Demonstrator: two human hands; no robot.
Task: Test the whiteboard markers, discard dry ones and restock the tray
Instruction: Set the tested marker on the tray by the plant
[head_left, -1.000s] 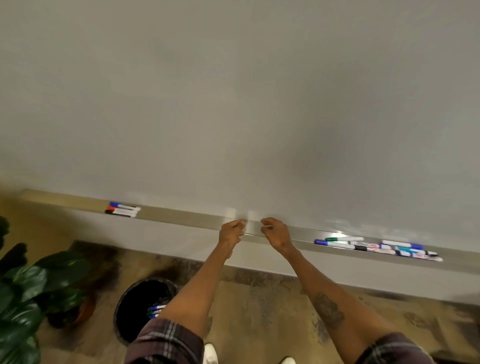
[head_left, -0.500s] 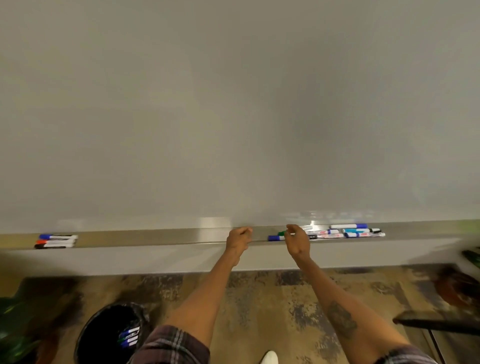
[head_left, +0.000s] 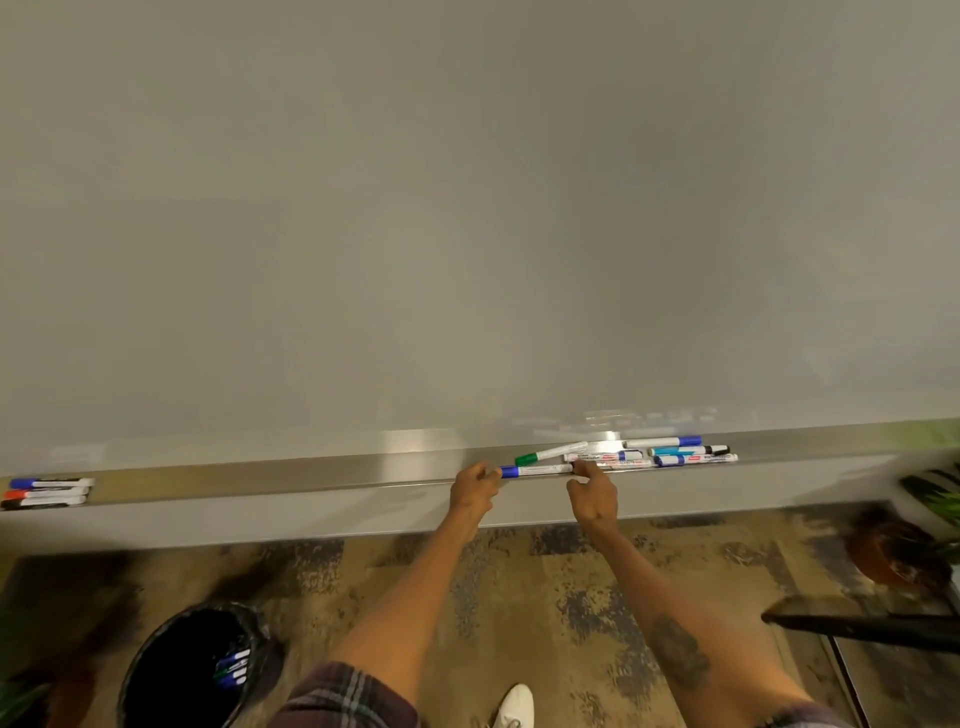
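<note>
A blue-capped white marker (head_left: 537, 471) lies on the front lip of the metal tray (head_left: 260, 480) under the whiteboard (head_left: 467, 208). My left hand (head_left: 470, 493) has curled fingers pinching its blue cap end. My right hand (head_left: 592, 499) holds the other end between index finger and thumb. Just behind it lies a green-capped marker (head_left: 550, 452), and a pile of several markers (head_left: 675, 453) is to its right. Three more markers (head_left: 47, 491) sit at the tray's far left.
A black bin (head_left: 156, 675) stands on the floor at lower left with discarded markers (head_left: 234, 667) inside. A potted plant (head_left: 898, 551) and a dark furniture edge (head_left: 857, 623) are at right. A white shoe (head_left: 514, 706) shows below.
The view has swung right along the tray. My right hand has gone to the blue-capped marker's far end and my left hand has closed in on its cap.
</note>
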